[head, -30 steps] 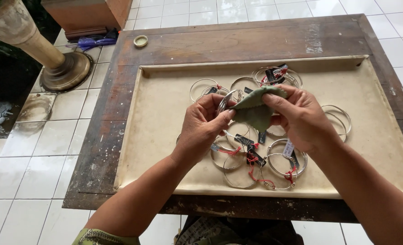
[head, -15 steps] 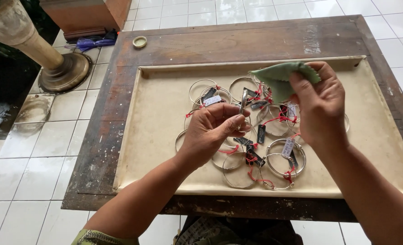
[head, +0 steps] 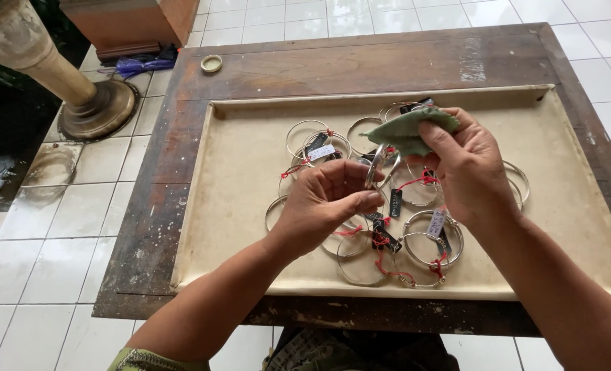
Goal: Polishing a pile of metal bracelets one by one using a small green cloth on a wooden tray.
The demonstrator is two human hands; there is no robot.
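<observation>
Below the fingers, small white and black tags (head: 436, 223) on red strings hang from silver bangles (head: 429, 247) in the cream tray (head: 237, 206). The left hand (head: 326, 206) pinches a thin silver bangle (head: 374, 167); the right hand (head: 467, 165) clasps a folded green cloth (head: 407, 129) just above it. Bare tray lies left of the fingers, and the dark wooden table's (head: 360, 65) edge beyond.

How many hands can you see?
2: the left hand holds a silver bangle over the tray; the right hand pinches a green cloth.
</observation>
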